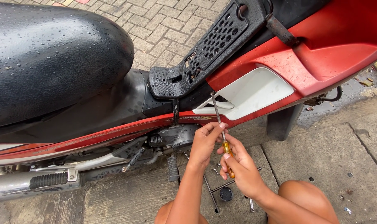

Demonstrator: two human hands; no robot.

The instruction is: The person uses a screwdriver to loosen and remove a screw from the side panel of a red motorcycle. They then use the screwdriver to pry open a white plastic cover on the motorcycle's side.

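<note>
Both forearms come up from the bottom of the frame toward the bike's side. The right hand point(243, 166) is wrapped tight around the screwdriver point(222, 137) by its amber handle, while the left hand point(205, 143) pinches the metal shaft higher up. The screwdriver angles up, its tip in the seam where the red side panel point(321, 54) meets the white insert point(255, 91), just under the black grab rail point(213, 45).

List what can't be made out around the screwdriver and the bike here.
Head view:
- Screwdriver tip: buried in the gap above the white side panel; fastener unseen.
- Amber handle: mostly wrapped by right hand.
- Left hand hides part of the shaft.
- Small tools on pavement: partly behind both forearms, too small to identify.
- Motorcycle seat: cut off at the left edge.
</note>
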